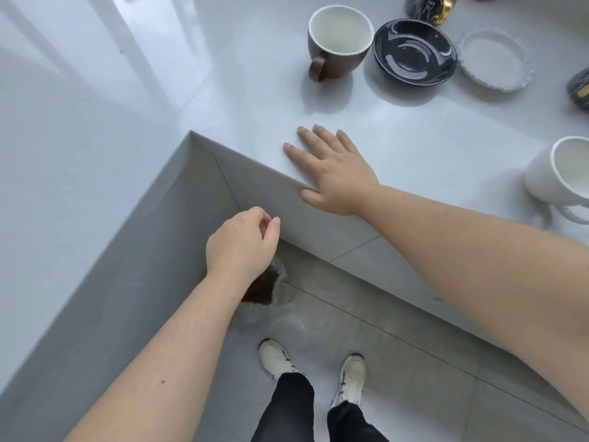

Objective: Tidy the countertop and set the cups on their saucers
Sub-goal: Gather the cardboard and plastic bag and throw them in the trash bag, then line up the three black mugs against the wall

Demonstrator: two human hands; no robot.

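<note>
Right hand (331, 173) flat on countertop (414, 129) edge, fingers spread, empty. Left hand (242, 244) off counter, fingers loosely curled, contents indiscernible. Brown cup (338, 39) beside black saucer (414, 51); white cup (561, 173) apart, far right.

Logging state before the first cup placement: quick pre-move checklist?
1. Right hand free: ok, flat on the counter edge.
2. Left hand free: cannot tell, curled below the counter.
3. Brown cup upright: ok.
4. Black saucer bare: ok.
5. Clear saucer bare: ok.
6. White cup on a saucer: not ok, on the counter.
</note>
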